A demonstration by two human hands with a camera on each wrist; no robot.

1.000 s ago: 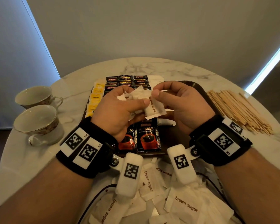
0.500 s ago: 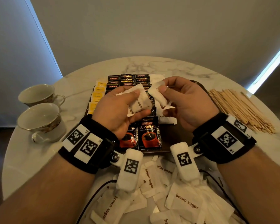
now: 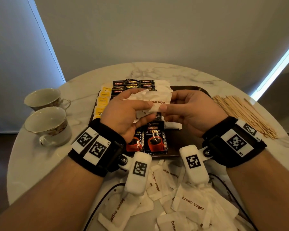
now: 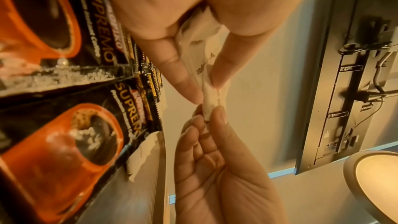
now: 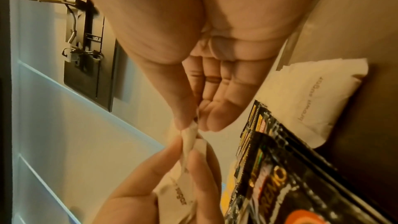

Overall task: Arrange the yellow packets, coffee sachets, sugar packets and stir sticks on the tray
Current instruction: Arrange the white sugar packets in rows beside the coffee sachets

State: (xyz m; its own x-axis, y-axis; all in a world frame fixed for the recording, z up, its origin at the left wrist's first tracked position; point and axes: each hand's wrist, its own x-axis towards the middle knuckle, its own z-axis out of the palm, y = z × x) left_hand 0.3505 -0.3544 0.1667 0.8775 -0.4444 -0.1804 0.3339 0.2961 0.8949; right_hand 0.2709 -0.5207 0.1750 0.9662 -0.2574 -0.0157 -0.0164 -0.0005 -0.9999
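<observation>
Above the dark tray [image 3: 193, 89], both hands meet on a small stack of white brown-sugar packets [image 3: 157, 99]. My left hand [image 3: 147, 111] grips the stack between thumb and fingers. My right hand [image 3: 165, 111] pinches the end of one packet [image 4: 213, 98] at the stack's right side; the right wrist view shows the same pinch on this packet [image 5: 190, 138]. On the tray lie yellow packets [image 3: 104, 101] at the left, small coffee sachets [image 3: 132, 84] at the back and two large coffee sachets [image 3: 154, 139] in front. Wooden stir sticks [image 3: 244, 114] lie on the table right of the tray.
Two teacups [image 3: 46, 125] [image 3: 42, 98] stand at the table's left. Several loose brown-sugar packets [image 3: 193, 202] are heaped at the near edge under my wrists, with a black cable among them. The marble table [image 3: 157, 70] is round.
Half a second ago my right hand held one packet apart from the left hand's stack. Now the hands have closed together and the packet lies flat against the stack.
</observation>
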